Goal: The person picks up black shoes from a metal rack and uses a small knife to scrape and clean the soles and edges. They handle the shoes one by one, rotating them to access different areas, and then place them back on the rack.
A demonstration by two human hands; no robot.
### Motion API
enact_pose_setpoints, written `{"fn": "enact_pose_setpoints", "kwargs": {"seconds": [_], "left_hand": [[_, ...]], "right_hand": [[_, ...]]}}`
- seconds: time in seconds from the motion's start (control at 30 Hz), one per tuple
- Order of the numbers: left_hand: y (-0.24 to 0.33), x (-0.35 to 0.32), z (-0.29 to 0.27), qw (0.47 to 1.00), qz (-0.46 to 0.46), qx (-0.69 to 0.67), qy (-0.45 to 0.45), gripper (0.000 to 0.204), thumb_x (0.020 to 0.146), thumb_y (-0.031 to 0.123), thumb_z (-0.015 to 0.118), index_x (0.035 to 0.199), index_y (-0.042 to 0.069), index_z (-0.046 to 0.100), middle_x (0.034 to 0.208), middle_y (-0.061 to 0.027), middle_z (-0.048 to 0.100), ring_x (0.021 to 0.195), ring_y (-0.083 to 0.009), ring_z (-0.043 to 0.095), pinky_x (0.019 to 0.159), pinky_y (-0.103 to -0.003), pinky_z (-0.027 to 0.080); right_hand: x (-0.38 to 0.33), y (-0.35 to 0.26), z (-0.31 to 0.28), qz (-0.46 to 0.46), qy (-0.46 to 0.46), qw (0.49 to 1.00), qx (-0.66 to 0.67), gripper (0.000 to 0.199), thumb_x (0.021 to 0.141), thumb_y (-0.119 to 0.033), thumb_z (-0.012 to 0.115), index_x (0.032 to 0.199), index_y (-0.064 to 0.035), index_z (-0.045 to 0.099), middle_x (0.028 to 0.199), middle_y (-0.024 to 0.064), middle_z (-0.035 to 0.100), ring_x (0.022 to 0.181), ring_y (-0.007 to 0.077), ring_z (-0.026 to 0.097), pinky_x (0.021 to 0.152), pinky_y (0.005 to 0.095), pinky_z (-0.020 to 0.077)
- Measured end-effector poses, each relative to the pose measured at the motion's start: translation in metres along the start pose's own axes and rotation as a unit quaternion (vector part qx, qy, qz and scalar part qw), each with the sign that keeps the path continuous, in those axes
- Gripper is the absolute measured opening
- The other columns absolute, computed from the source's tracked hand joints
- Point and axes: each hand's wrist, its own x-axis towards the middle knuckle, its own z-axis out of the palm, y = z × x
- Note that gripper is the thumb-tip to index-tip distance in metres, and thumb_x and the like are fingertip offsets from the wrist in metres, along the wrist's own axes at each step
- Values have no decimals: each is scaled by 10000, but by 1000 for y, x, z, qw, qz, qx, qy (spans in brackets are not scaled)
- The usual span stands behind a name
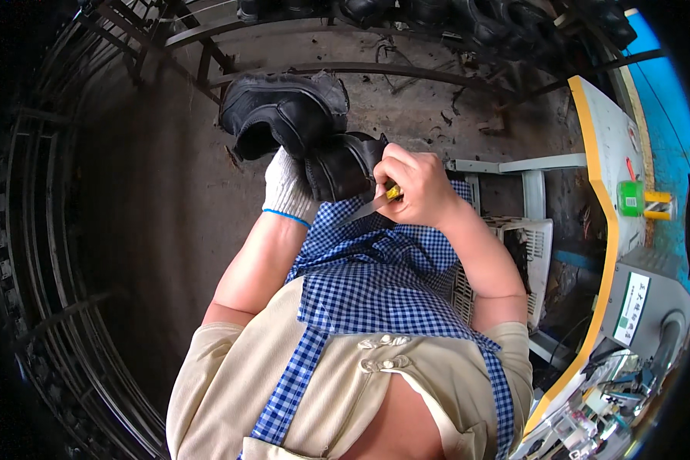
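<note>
Right hand [412, 188], bare, is curled tight into a fist around a small knife [376, 202] with a yellow handle, the thin blade poking out to the left and down, its edge right against the lower rim of a black shoe [345, 165]. That shoe sits over the person's lap, just above the blue-and-white checked apron [364, 287]. Left hand [287, 188], in a white knit glove with a blue cuff band, is closed on the shoe from the left side, fingers hidden behind the leather. A second black shoe [284, 111] sits just above and to the left, touching the first one, its opening facing down-left and its pale-edged sole up top. Out beyond the hands there's a dusty concrete floor [153, 192]. To the right, a white plastic crate [525, 257] stands beside the person's right arm. Farther right runs a grey desk [609, 130] with a yellow edge, and near its far side stands a green and yellow object [636, 199]. Dark metal racks [61, 307] curve round the left.
</note>
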Motion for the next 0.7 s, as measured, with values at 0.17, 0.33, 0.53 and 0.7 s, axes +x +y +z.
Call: {"fn": "enact_pose_setpoints", "kwargs": {"seconds": [0.17,0.33,0.53,0.7], "left_hand": [[0,7,-13,998,-10,-36,-50,366,989,278,541,1206,-15,575,1163,-183,624,995,-296,651,907,-424,562],[14,40,-51,995,25,-37,-93,389,996,319,521,1223,7,576,1204,-160,614,1016,-289,641,915,-437,554],[38,-14,-26,910,196,354,-88,350,946,247,579,1200,7,581,1103,-144,649,956,-250,657,816,-390,568],[52,-17,-24,781,275,560,28,465,814,172,659,1261,57,602,1169,-145,669,1006,-253,661,847,-322,530]], "right_hand": [[-8,-1,5,-46,-28,992,-116,221,656,-166,701,712,-90,501,739,45,488,589,195,597,488,311,494],[-33,27,-21,37,-32,988,-147,255,604,-165,703,740,-89,503,759,63,506,584,234,599,488,357,483],[-71,78,-43,305,-3,941,-148,226,764,-142,698,765,-43,496,751,102,576,657,324,590,582,397,450],[-60,78,-34,338,206,883,251,94,897,-98,664,888,-23,606,783,20,638,737,114,627,635,265,477]]}}
